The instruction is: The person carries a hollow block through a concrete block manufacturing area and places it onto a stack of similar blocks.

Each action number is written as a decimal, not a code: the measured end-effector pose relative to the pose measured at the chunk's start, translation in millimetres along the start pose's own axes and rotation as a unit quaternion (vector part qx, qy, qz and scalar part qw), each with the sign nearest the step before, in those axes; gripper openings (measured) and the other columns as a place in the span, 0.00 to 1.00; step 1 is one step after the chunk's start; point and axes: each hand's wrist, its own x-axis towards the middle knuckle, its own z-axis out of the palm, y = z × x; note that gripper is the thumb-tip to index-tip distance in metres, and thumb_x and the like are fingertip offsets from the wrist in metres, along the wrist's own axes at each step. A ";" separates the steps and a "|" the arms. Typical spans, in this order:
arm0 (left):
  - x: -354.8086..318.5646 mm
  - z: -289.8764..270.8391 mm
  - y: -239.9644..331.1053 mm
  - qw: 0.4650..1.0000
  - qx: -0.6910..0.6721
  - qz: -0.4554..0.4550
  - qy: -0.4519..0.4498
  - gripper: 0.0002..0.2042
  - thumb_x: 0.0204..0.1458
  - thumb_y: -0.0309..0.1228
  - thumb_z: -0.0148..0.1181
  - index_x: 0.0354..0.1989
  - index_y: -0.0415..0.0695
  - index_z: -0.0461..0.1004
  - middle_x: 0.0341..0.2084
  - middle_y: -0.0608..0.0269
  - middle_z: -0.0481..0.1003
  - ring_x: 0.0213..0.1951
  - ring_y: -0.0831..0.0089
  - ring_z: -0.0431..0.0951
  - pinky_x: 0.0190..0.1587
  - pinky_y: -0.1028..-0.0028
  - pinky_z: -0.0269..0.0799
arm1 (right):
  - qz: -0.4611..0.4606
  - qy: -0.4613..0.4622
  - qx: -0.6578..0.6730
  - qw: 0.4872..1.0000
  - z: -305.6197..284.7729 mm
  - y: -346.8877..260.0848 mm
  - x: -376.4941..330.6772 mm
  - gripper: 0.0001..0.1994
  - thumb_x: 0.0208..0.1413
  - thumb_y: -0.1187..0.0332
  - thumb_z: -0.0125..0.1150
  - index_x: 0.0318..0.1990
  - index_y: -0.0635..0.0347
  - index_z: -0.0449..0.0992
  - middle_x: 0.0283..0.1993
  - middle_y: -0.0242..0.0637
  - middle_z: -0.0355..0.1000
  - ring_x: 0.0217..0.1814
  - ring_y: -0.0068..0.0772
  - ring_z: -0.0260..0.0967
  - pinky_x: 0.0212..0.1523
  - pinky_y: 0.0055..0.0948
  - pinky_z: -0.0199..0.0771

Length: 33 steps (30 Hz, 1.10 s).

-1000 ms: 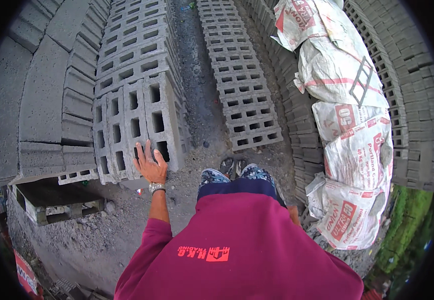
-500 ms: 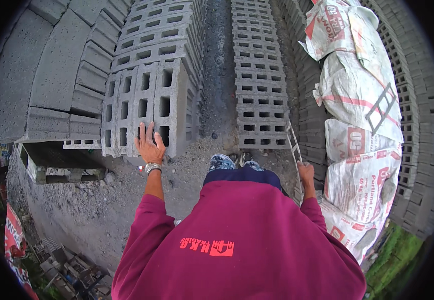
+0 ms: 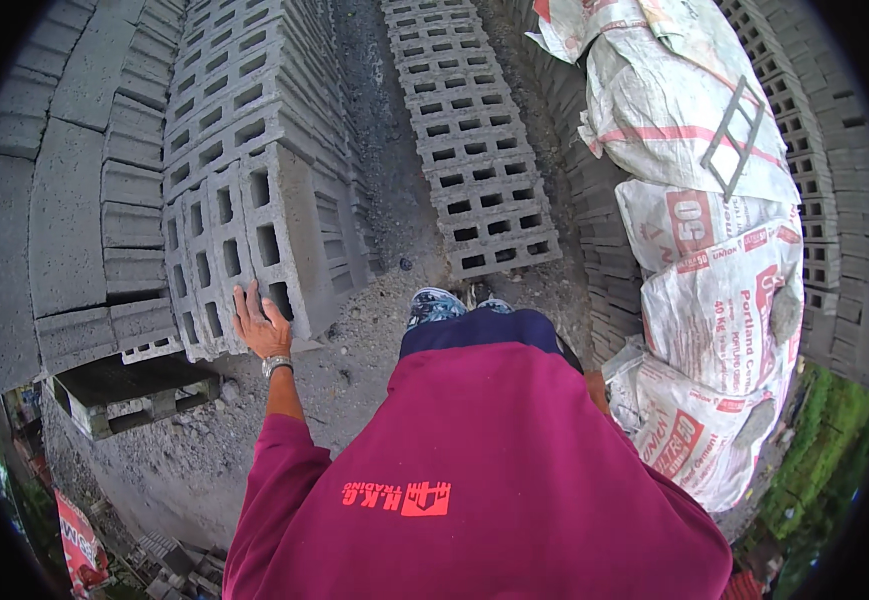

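Note:
My left hand (image 3: 262, 322), a watch at its wrist, rests with fingers stretched out on the near lower corner of a hollow concrete block (image 3: 266, 243). That block stands at the near end of a stack (image 3: 250, 95), several blocks set side by side. Only a bit of my right hand (image 3: 597, 388) shows beside my maroon sleeve, near the white cement sacks (image 3: 719, 330). Its fingers are hidden, so whatever it might hold cannot be seen.
A lower row of hollow blocks (image 3: 494, 220) lies ahead of my feet. Solid-sided blocks (image 3: 74, 215) are piled at far left, above a wooden pallet (image 3: 134, 405). A small ladder-shaped frame (image 3: 734, 135) lies on the sacks. Gritty ground (image 3: 374, 310) runs between the stacks.
My view has turned, so the stacks sit further left. The ladder-like frame that my right hand held is out of sight, and that hand is now mostly hidden. My left hand stays on the block.

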 end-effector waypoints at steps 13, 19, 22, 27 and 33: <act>-2.0 8.9 7.0 1.000 -0.025 0.003 0.013 0.21 0.60 0.40 0.44 0.59 0.53 0.74 0.66 0.58 0.63 0.65 0.61 0.65 0.67 0.54 0.50 | 0.150 0.158 0.101 0.971 -101.2 -68.4 52.2 0.24 0.47 0.51 0.62 0.29 0.73 0.78 0.34 0.65 0.75 0.42 0.64 0.76 0.41 0.51 0.73; -0.7 8.1 11.0 0.999 -0.037 -0.002 0.010 0.21 0.60 0.40 0.44 0.59 0.52 0.74 0.66 0.57 0.64 0.65 0.59 0.64 0.68 0.52 0.49 | 0.138 0.167 0.127 0.968 -155.9 -101.3 86.5 0.26 0.46 0.51 0.64 0.33 0.74 0.80 0.36 0.67 0.74 0.46 0.62 0.76 0.46 0.49 0.73; 1.0 7.8 13.9 0.999 -0.038 -0.002 0.005 0.21 0.61 0.40 0.44 0.59 0.51 0.74 0.66 0.57 0.64 0.65 0.59 0.64 0.68 0.52 0.49 | 0.106 0.149 0.115 0.976 -166.8 -112.4 105.1 0.25 0.46 0.51 0.64 0.33 0.73 0.80 0.36 0.67 0.75 0.46 0.63 0.75 0.47 0.50 0.73; 7.8 3.6 11.1 0.999 -0.040 -0.002 0.000 0.21 0.60 0.40 0.44 0.58 0.49 0.75 0.66 0.55 0.65 0.65 0.58 0.65 0.67 0.52 0.50 | 0.098 0.090 0.078 0.988 -190.3 -162.7 140.4 0.26 0.45 0.52 0.63 0.35 0.75 0.78 0.40 0.69 0.73 0.49 0.66 0.73 0.49 0.50 0.72; 18.0 -1.4 18.1 0.998 -0.040 -0.027 -0.040 0.21 0.59 0.40 0.45 0.56 0.46 0.76 0.66 0.52 0.64 0.66 0.57 0.64 0.67 0.51 0.50 | 0.088 0.076 0.009 0.993 -212.9 -223.9 202.4 0.27 0.46 0.50 0.65 0.35 0.74 0.80 0.40 0.67 0.74 0.51 0.64 0.73 0.51 0.50 0.72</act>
